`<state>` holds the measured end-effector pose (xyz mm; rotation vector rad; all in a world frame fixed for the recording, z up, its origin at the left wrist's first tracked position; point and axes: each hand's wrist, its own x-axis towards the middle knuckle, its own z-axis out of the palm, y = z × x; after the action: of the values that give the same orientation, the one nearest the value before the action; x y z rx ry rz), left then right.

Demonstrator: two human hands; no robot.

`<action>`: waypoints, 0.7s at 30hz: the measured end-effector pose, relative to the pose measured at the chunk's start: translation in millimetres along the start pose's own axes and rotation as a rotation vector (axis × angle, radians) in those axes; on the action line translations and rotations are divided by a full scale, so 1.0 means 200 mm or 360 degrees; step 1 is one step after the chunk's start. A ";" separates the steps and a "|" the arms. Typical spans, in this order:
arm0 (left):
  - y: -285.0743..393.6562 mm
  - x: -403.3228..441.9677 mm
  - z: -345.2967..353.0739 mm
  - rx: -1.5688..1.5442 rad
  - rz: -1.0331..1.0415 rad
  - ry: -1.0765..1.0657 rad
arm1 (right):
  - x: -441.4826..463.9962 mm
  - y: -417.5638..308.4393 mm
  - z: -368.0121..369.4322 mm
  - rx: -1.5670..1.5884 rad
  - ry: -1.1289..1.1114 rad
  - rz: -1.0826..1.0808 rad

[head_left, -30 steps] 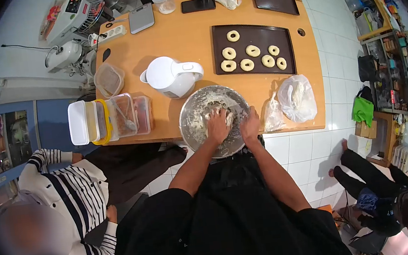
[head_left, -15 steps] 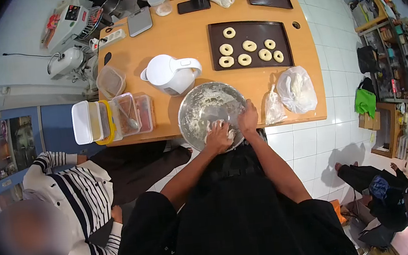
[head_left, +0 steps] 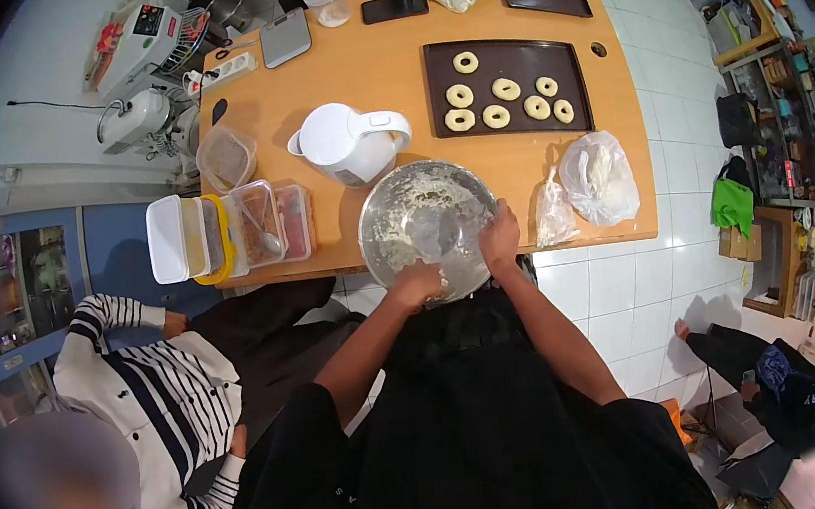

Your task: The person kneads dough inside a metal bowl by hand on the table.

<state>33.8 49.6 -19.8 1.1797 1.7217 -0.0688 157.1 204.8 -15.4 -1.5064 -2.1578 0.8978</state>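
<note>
A metal mixing bowl point(head_left: 385, 219) sits at the table's near edge, its inside smeared with flour and pale bits of dough. My left hand point(head_left: 418, 283) is down in the near side of the bowl, fingers curled into a fist. A bit of pale dough point(head_left: 445, 280) shows beside its knuckles; most of what lies under the fist is hidden. On the right, my right hand point(head_left: 499, 237) grips the bowl's rim, thumb up along the edge.
A white electric kettle point(head_left: 334, 137) stands behind the bowl. Ring-shaped dough pieces lie on a dark tray point(head_left: 505, 54). Plastic bags point(head_left: 600, 177) are at right, lidded containers point(head_left: 165, 244) at left. A person in a striped top point(head_left: 156, 384) sits at left; another person point(head_left: 795, 391) is at far right.
My left hand has drawn back toward the near side of the bowl, and its spread, dough-covered fingers have curled into a fist. My right hand stays on the rim.
</note>
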 end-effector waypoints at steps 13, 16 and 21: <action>0.08 -0.01 -0.23 -0.0516 -0.0234 0.1032 | 0.16 0.05 -0.06 -0.0061 -0.0025 -0.0031; 0.12 -0.01 -0.27 -0.0541 -0.0154 0.1059 | 0.19 0.04 -0.08 -0.0018 -0.0118 -0.0133; 0.04 0.12 -0.24 -0.0036 0.0624 0.0917 | 0.17 0.02 -0.10 0.0297 -0.0003 -0.0196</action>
<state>6.8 95.8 -11.2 1.6023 1.9237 0.5773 159.4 244.0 -6.1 -1.2700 -2.0780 1.0260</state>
